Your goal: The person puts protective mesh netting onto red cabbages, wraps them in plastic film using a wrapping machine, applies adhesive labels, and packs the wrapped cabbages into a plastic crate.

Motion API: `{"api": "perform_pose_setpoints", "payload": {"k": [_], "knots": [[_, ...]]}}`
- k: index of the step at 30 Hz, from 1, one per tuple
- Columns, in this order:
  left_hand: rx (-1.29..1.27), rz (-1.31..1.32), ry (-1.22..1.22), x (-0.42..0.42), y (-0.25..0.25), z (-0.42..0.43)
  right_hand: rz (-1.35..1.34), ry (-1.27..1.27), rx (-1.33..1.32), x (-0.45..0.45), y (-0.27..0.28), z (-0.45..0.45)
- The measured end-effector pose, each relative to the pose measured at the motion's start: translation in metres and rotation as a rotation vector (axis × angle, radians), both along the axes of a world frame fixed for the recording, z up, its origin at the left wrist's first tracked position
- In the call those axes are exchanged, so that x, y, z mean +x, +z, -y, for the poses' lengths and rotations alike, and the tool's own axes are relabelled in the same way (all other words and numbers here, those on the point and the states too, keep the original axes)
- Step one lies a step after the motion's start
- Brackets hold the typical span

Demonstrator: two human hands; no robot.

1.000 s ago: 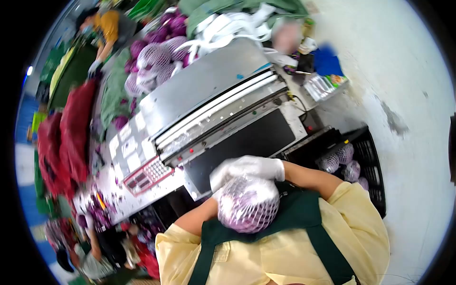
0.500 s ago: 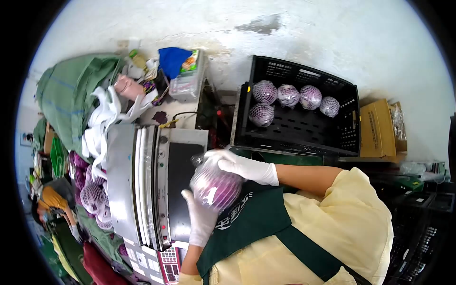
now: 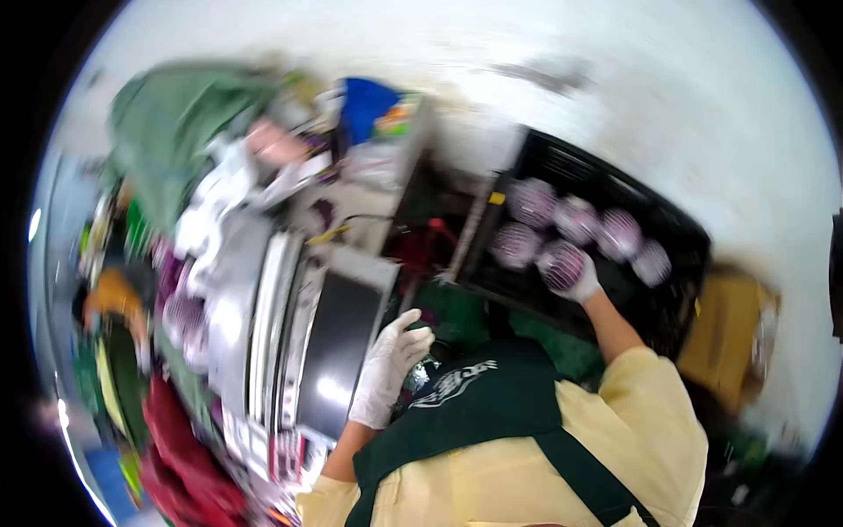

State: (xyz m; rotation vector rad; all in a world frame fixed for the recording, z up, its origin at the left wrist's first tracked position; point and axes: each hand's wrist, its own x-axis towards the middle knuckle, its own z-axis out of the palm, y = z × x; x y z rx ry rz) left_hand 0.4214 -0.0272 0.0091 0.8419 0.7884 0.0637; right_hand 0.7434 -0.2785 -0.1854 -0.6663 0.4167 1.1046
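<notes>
My right hand [image 3: 583, 277], in a white glove, grips a purple cabbage [image 3: 557, 262] wrapped in clear film and white netting. It is inside the black plastic crate [image 3: 615, 195], at the front of the cabbages there. Several more netted cabbages [image 3: 577, 220] sit around it, mostly along the back and left. My left hand [image 3: 391, 364], also gloved, is raised in front of my green apron [image 3: 474, 391], beside the wrapping machine [image 3: 338, 351]. Its fingers are loosely bent and apart, with nothing in them.
Left of the wrapping machine lie more netted cabbages [image 3: 186, 318] and white netting [image 3: 219, 198]. A green cloth heap [image 3: 180, 132] stands behind them. A cardboard box [image 3: 724, 334] is right of the crate. Another person [image 3: 123, 299] bends at far left.
The wrapped cabbage has gone from between both hands at the machine into the crate, carried by my right hand. My left hand has let go. The view has turned and blurred.
</notes>
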Motion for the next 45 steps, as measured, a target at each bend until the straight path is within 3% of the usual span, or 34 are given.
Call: {"api": "perform_pose_setpoints", "payload": {"k": [2,5,7,9,12,13,15,16,17,18,20,21,23,25,27,31,33,36,39,41,42,43,45], "knots": [[-0.011,-0.033,0.125,-0.040,0.015,0.007,-0.048,-0.022,-0.245,-0.022,-0.012,-0.002],[-0.016,0.068,0.349,-0.115,0.024,0.023,0.225,0.097,-0.581,-0.033,0.004,0.001],[0.022,0.146,0.527,-0.161,0.034,0.031,0.658,0.112,-0.886,-0.038,0.037,-0.001],[0.120,0.127,0.728,-0.204,0.044,0.032,1.126,0.109,-0.970,-0.061,0.097,-0.038],[0.235,0.032,0.957,-0.271,0.039,0.004,1.418,0.278,-0.582,-0.140,0.203,-0.140],[0.281,0.027,1.013,-0.293,0.035,-0.013,1.557,0.304,-0.346,-0.140,0.174,-0.180],[0.423,0.102,1.046,-0.332,0.041,-0.048,1.781,0.489,0.010,-0.216,0.226,-0.263],[0.488,0.106,1.090,-0.350,0.042,-0.072,1.529,0.607,0.129,-0.265,0.248,-0.299],[0.554,0.110,1.135,-0.367,0.044,-0.098,1.727,0.646,0.279,-0.306,0.258,-0.334],[0.577,0.134,1.207,-0.383,0.045,-0.127,1.589,0.745,0.485,-0.352,0.269,-0.369],[0.603,0.151,1.290,-0.415,0.043,-0.191,1.420,0.980,0.574,-0.431,0.273,-0.432],[0.629,0.161,1.311,-0.428,0.043,-0.223,1.395,1.018,0.567,-0.465,0.261,-0.473],[0.744,0.011,1.348,-0.451,0.034,-0.293,1.026,1.247,0.350,-0.520,0.249,-0.541],[0.874,-0.031,1.371,-0.465,0.027,-0.349,0.948,1.319,0.262,-0.555,0.215,-0.613],[0.867,-0.080,1.360,-0.481,0.007,-0.404,0.953,1.255,0.053,-0.588,0.198,-0.661],[0.818,-0.197,1.163,-0.489,-0.054,-0.488,0.875,1.306,0.055,-0.620,0.171,-0.701],[0.953,-0.256,1.134,-0.472,-0.077,-0.506,0.978,1.308,0.061,-0.627,0.165,-0.710],[0.973,-0.431,1.153,-0.464,-0.020,-0.470,0.897,1.185,0.213,-0.640,0.166,-0.717],[0.917,-0.604,1.138,-0.444,0.024,-0.415,0.951,1.240,0.124,-0.615,0.203,-0.679],[0.921,-0.393,1.127,-0.449,0.075,-0.364,0.746,1.285,0.410,-0.582,0.206,-0.666],[0.842,-0.058,1.175,-0.458,0.073,-0.362,0.722,1.247,0.500,-0.569,0.234,-0.641],[0.589,0.116,1.279,-0.452,0.092,-0.343,0.697,1.206,0.590,-0.556,0.271,-0.609],[0.519,0.363,1.271,-0.407,0.110,-0.310,0.880,0.871,0.670,-0.559,0.297,-0.565]]}}
